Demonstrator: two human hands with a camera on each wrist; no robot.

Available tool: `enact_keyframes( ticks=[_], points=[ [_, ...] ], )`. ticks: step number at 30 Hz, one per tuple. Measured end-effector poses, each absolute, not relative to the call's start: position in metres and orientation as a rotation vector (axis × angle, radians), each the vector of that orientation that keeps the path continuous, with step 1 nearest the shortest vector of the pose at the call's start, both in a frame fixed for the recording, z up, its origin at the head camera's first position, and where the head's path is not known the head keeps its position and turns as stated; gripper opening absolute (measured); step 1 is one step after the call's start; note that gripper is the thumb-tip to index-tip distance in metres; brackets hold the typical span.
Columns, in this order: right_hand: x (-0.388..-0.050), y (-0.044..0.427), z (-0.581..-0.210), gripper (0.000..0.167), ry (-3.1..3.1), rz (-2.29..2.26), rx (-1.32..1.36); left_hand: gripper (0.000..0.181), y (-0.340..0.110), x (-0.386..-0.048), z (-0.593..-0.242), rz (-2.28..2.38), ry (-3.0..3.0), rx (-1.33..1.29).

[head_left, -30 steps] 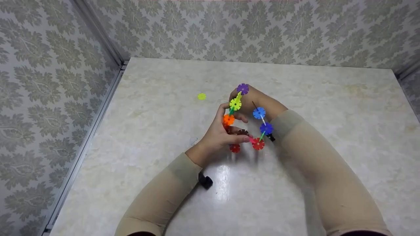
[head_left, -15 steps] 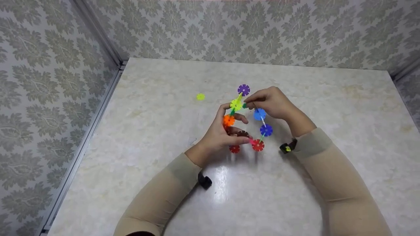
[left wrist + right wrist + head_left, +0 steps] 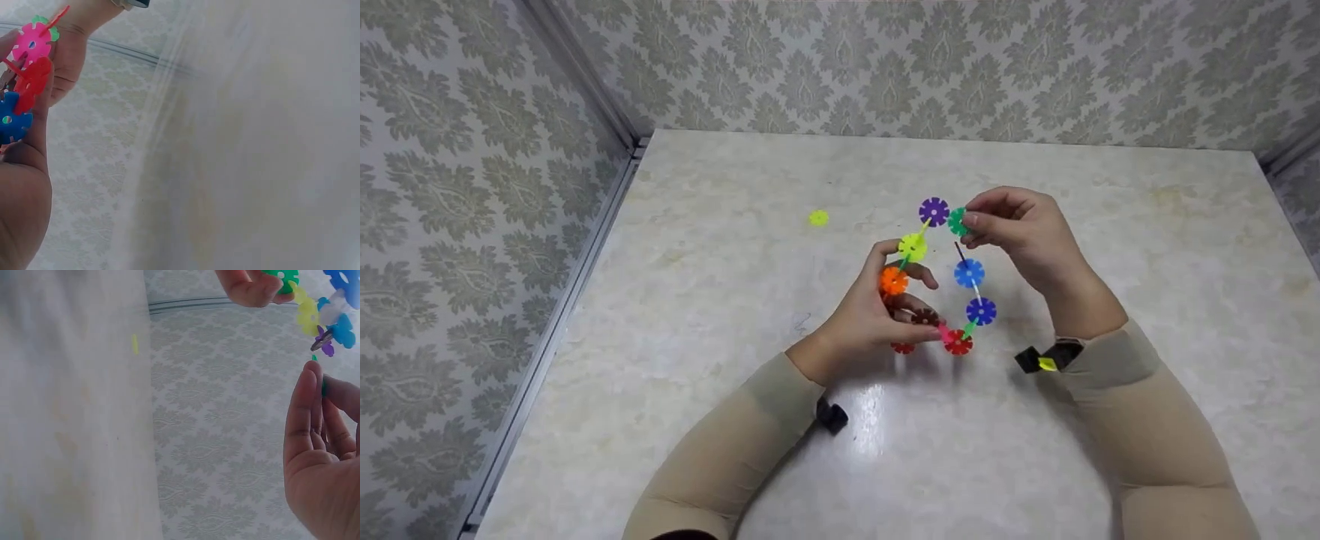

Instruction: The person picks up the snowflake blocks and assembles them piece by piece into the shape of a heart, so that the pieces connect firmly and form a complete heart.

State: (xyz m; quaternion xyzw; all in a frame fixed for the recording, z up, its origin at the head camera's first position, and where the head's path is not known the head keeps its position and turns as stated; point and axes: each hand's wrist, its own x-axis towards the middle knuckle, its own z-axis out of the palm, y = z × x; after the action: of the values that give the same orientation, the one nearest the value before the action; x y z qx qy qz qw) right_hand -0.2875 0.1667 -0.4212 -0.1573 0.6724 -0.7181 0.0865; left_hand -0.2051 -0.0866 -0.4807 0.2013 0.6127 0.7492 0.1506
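Observation:
My left hand (image 3: 859,319) grips a chain of notched plastic snowflake discs, bent into an open loop. One end has a purple disc (image 3: 934,212), above yellow (image 3: 913,246) and orange (image 3: 894,280) ones. The other end runs through a dark blue disc (image 3: 981,310) and a light blue disc (image 3: 969,274) to a dark disc (image 3: 961,253) seen edge-on. Between thumb and fingers my right hand (image 3: 1035,236) pinches a green disc (image 3: 958,221), just right of the purple one. In the left wrist view, pink (image 3: 32,45) and blue (image 3: 12,121) discs show by the left hand.
A loose yellow disc (image 3: 818,217) lies on the pale table (image 3: 720,247), left of the loop. Patterned wall panels (image 3: 847,67) stand behind the table and at its left. A black wrist camera (image 3: 1029,360) hangs under the right wrist.
My right hand has come from behind the loop round to its right side, bringing the green disc into sight by the purple one. The left hand and chain have shifted slightly right.

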Motion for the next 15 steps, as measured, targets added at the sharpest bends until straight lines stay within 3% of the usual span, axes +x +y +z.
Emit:
enact_keyframes(
  ticks=[6,15],
  points=[
    [-0.283,0.172,-0.408,0.019,2.046,-2.135,-0.541,0.106,-0.085,-0.206,-0.48,2.13,1.779,0.595],
    [-0.28,0.177,-0.403,0.018,2.133,-2.041,-0.629,0.106,-0.086,-0.207,-0.481,2.106,1.811,0.577]
  ],
)
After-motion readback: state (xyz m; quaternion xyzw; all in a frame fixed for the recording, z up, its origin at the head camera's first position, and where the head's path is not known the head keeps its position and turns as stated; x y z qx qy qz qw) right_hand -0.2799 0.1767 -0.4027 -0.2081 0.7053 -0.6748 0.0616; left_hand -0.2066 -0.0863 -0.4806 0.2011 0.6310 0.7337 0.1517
